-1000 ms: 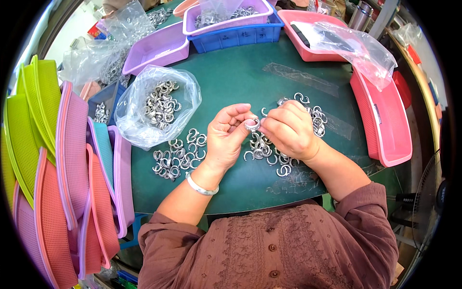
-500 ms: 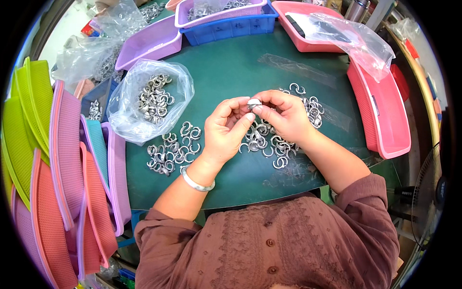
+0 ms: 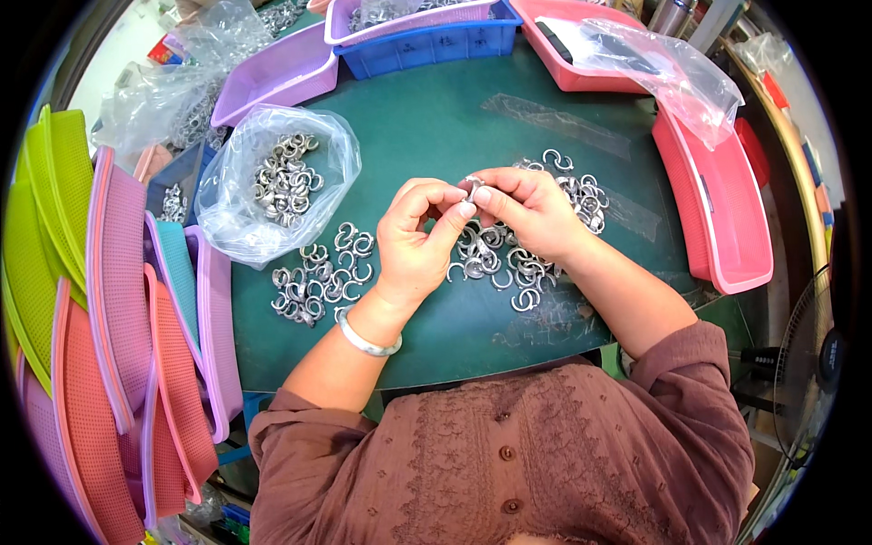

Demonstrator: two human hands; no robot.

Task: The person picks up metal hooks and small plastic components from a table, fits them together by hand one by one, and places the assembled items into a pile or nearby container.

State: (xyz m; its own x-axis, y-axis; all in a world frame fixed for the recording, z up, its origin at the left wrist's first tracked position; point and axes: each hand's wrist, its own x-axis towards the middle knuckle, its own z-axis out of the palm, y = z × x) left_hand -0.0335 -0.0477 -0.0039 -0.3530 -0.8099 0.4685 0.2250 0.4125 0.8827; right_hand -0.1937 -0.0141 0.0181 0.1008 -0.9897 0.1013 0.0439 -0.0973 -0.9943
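Observation:
Above the middle of the table, my left hand [image 3: 413,238] and my right hand [image 3: 536,207] meet at a small silver metal C-shaped ring [image 3: 472,187]. The thumb and fingers of each hand pinch it, and they cover part of it. Below and beside my right hand lies a loose pile of similar C-shaped rings [image 3: 527,272], partly hidden by that hand and wrist. Left of my left wrist another loose pile of rings [image 3: 309,289] is spread out. Beyond that pile stands a clear plastic bag [image 3: 222,213], its mouth spread wide, with more rings [image 3: 286,182] inside.
Pink trays [image 3: 740,232] stand at the right, one partly under clear plastic. At the back are a blue bin [image 3: 436,47] and a purple tray [image 3: 272,82]. Stacked coloured baskets [image 3: 118,291] line the left. A fan [image 3: 799,372] stands at the right edge.
The ring between my fingertips has turned: its broad pale face showed before, and now its curved shape shows. Both hands stay close together over the table, with slightly shifted fingers.

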